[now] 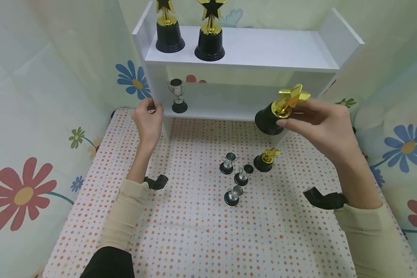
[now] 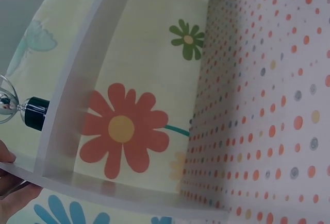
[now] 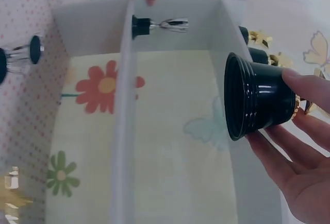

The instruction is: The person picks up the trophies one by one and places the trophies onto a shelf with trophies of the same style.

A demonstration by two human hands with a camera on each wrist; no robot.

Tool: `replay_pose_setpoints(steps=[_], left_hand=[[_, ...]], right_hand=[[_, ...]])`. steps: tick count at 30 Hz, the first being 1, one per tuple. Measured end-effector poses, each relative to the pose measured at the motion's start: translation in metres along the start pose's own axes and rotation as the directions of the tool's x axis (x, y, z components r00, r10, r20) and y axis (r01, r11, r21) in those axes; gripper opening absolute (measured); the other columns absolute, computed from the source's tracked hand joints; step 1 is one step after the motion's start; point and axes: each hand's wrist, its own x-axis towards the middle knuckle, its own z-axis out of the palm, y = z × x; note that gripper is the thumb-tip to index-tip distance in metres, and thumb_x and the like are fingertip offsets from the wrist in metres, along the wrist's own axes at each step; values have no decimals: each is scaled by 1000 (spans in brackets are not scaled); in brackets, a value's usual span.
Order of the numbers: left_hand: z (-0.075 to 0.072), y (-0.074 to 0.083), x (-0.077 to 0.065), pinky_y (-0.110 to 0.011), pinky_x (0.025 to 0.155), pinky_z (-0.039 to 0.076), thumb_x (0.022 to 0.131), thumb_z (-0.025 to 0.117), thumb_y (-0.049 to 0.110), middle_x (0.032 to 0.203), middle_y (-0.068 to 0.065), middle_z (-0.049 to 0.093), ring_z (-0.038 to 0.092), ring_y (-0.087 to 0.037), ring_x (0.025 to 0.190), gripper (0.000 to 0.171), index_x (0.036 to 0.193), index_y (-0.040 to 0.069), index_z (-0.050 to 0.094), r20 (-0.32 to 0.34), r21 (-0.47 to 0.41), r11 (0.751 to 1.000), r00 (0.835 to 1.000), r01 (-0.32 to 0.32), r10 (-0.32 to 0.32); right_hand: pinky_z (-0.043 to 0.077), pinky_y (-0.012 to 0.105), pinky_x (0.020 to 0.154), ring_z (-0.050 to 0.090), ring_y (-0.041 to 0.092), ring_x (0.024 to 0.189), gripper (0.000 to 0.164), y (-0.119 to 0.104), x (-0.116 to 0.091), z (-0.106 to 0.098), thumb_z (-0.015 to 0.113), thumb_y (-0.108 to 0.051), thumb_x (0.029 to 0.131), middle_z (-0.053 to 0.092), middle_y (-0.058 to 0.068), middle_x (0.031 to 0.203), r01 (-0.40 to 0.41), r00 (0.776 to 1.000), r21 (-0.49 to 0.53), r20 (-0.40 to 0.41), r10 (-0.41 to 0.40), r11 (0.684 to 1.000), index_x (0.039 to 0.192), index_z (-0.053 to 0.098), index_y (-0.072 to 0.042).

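Observation:
My right hand (image 1: 323,123) grips a gold star trophy (image 1: 269,119) around its neck, thumb and fingers at the top of its black base. The trophy tilts in the air in front of the white shelf unit's right part. In the right wrist view its hollow black base (image 3: 258,95) faces the shelves. My left hand (image 1: 148,122) pinches the left side panel (image 2: 20,172) of the shelf unit, fingers on both sides of its edge. Close by, a small silver cup trophy (image 1: 178,95) stands upright on the middle shelf (image 1: 222,102).
Two gold star trophies, one at left (image 1: 169,36) and one beside it (image 1: 210,42), stand on the top shelf (image 1: 271,46). On the dotted cloth (image 1: 194,231) are another gold star trophy (image 1: 264,161) and three silver cups, the nearest cup (image 1: 233,195) in front. Flowered curtains hang at both sides.

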Motion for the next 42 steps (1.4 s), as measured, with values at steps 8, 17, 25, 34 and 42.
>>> replay_pose_setpoints(steps=[8,17,25,34,42], left_hand=[[1,-3,-4,-30,80,59,93,60,11,94,-17,71,66,-21,87,18,97,-3,70,12,0,1000,1000,17,-17],[-8,-1,-8,-34,80,60,92,60,7,95,-19,71,67,-24,89,16,99,-4,70,9,-1,1000,1000,5,-5],[-4,0,-6,-35,77,61,91,60,6,92,-20,71,67,-24,86,15,94,-6,69,4,-22,1000,1000,-6,7],[-1,2,-3,-34,80,60,92,60,6,96,-19,72,68,-25,89,16,99,-5,70,11,-7,1000,1000,-6,7],[0,3,0,-34,81,60,92,60,6,95,-19,71,68,-24,90,16,97,-5,69,14,-14,1000,1000,1,0]], right_hand=[[54,10,78,72,3,88,42,-37,40,-3,83,-9,75,74,-7,100,-56,998,69,37,54,996,115,71,-7],[52,12,81,69,10,95,39,-66,74,-4,82,-10,76,72,-1,107,-13,999,103,37,9,995,114,72,-8],[45,19,86,63,8,104,41,-68,106,-11,80,-26,80,69,-6,111,-88,992,-24,91,90,996,119,69,-17],[42,25,95,61,10,107,43,-61,133,-11,81,-27,79,69,-5,112,-131,982,-2,137,130,991,119,69,-17],[39,26,97,57,13,110,44,-57,147,-11,80,-28,80,67,-5,114,-143,978,-16,153,144,990,122,68,-19]])
